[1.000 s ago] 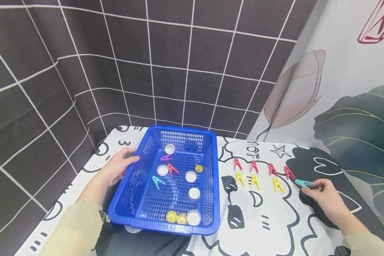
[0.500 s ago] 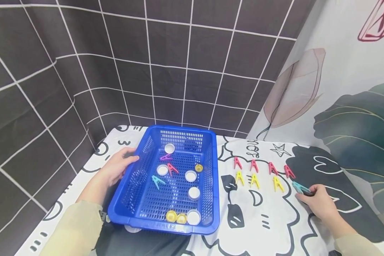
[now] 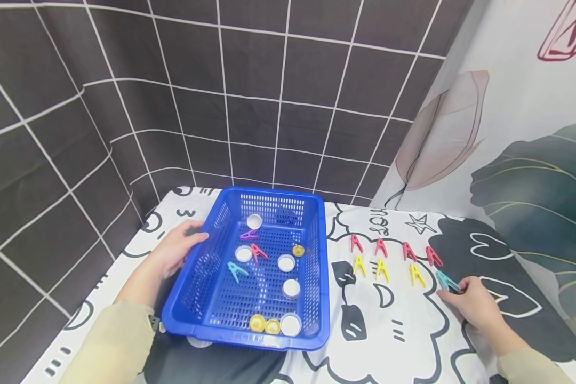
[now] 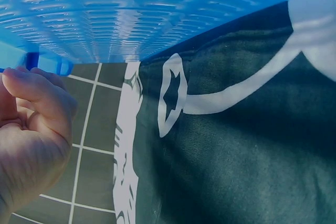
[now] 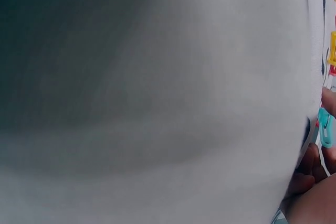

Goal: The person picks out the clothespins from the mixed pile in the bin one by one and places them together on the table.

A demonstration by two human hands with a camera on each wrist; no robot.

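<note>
A blue perforated plastic basket sits on the patterned cloth, and my left hand grips its left rim. In the left wrist view that hand's curled fingers show beside the basket wall. At the right, my right hand pinches a teal clothespin low over the cloth, just in front of the rightmost red clothespin. Left of it, three yellow clothespins lie in a row, with several red ones in a row behind. The right wrist view is mostly blocked by pale fabric; the teal clothespin appears at its edge.
Inside the basket lie a purple clothespin, a red clothespin, another teal clothespin, several white caps and three yellow caps. A dark grid-patterned curtain rises behind; a leaf-print curtain hangs at the right.
My right hand has moved left and down with the teal clothespin, which has turned so its legs point more toward me. The left hand and the basket have stayed put.
</note>
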